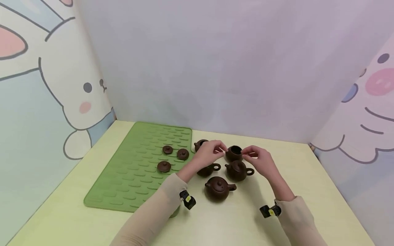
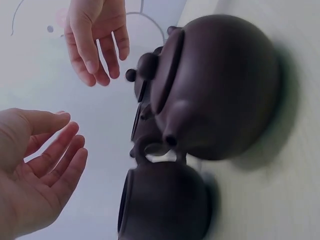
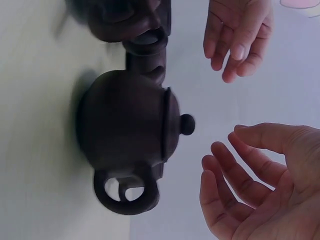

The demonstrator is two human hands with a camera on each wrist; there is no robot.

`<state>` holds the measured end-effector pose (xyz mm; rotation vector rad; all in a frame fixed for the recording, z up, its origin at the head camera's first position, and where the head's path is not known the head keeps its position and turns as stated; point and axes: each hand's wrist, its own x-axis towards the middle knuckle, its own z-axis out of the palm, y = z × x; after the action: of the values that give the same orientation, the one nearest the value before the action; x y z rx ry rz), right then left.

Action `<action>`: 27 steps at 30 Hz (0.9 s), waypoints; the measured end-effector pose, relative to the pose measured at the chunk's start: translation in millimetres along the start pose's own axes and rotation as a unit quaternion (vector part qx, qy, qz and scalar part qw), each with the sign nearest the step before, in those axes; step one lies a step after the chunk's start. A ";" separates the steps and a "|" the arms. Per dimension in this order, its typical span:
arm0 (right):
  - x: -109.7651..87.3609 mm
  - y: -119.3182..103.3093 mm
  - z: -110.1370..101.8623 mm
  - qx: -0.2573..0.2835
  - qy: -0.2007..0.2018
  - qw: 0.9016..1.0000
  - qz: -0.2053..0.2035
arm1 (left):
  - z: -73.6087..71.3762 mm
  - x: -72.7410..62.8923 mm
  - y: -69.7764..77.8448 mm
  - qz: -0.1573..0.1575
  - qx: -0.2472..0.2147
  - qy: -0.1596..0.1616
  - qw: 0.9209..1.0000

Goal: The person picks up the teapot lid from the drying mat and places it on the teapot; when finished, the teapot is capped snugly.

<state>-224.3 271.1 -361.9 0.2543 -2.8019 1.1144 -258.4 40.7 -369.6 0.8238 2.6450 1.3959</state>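
Note:
In the head view my left hand (image 1: 209, 152) hovers above the dark brown teapots, its fingers loosely bent and holding nothing. My right hand (image 1: 259, 160), fingers also relaxed, hangs over the right side of the group. Between the hands stands a lidless teapot (image 1: 234, 154). In front of it sit a lidded teapot (image 1: 237, 171) and a nearer lidded teapot (image 1: 217, 191). Under my left wrist a teapot (image 1: 204, 171) is partly hidden, and another lidless teapot (image 1: 199, 146) shows behind that hand. Both wrist views show the hands apart from the pots.
A green textured mat (image 1: 123, 177) covers the left part of the pale table (image 1: 307, 191). Three brown lids lie on it: a small lid (image 1: 167, 149), a lid (image 1: 183, 154) beside it and a nearer lid (image 1: 164, 166). Walls with cartoon figures enclose the table.

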 end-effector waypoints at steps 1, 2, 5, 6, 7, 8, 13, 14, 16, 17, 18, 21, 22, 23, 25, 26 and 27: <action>-0.3 -3.2 1.0 0.001 0.002 1.000 0.001 | -3.0 -2.3 -1.9 0.000 0.001 0.002 1.000; -0.5 -6.2 1.8 0.002 0.003 1.000 0.001 | -6.1 -4.7 -3.8 0.000 0.004 0.003 1.000; -1.8 -15.6 3.8 0.009 0.009 1.000 -0.001 | -16.4 -12.6 -7.5 0.000 0.008 0.003 1.000; -2.4 -18.3 4.5 0.012 0.010 1.000 -0.002 | -20.3 -15.1 -8.4 -0.002 0.008 0.003 1.000; -3.0 -20.8 5.2 0.013 0.010 1.000 -0.002 | -24.4 -18.1 -9.0 -0.001 0.007 0.003 1.000; -3.7 -23.2 6.1 0.015 0.008 1.000 -0.003 | -28.6 -21.1 -9.6 -0.002 0.006 0.003 1.000; -7.2 -31.2 10.9 0.023 0.012 1.000 0.003 | -47.1 -32.0 -16.5 -0.008 -0.001 0.015 1.000; -6.8 -31.9 11.4 0.024 0.012 1.000 0.002 | -49.8 -33.2 -19.2 -0.011 -0.003 0.019 1.000; -6.5 -32.3 13.1 0.027 0.012 1.000 0.002 | -55.2 -36.7 -24.8 -0.016 -0.007 0.022 1.000; -6.7 -32.3 14.1 0.026 0.013 1.000 0.002 | -57.6 -38.8 -27.5 -0.018 -0.009 0.023 1.000; -6.6 -32.5 15.0 0.025 0.014 1.000 -0.001 | -60.1 -41.0 -30.1 -0.021 -0.008 0.023 0.999; -6.0 -33.6 17.1 0.020 0.015 1.000 -0.003 | -67.1 -47.5 -37.8 -0.020 -0.010 0.024 0.999; -5.5 -34.4 17.7 0.019 0.015 1.000 -0.003 | -69.1 -49.7 -40.5 -0.020 -0.008 0.026 0.999; -4.9 -35.5 18.3 0.019 0.014 1.000 -0.004 | -71.2 -52.0 -42.9 -0.021 -0.006 0.030 0.999; -3.5 -37.6 20.6 0.024 0.010 1.000 -0.005 | -74.8 -56.7 -47.8 -0.023 -0.004 0.038 0.999; -3.2 -38.6 22.3 0.028 0.008 1.000 -0.003 | -76.4 -59.1 -49.7 -0.026 -0.004 0.041 0.999; -2.9 -39.3 24.3 0.033 0.004 0.999 0.000 | -78.0 -61.8 -51.4 -0.029 -0.002 0.044 0.999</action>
<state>-214.8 226.6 -353.6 0.2555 -2.7608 1.2053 -248.9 -70.7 -375.9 0.6959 2.7062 1.4540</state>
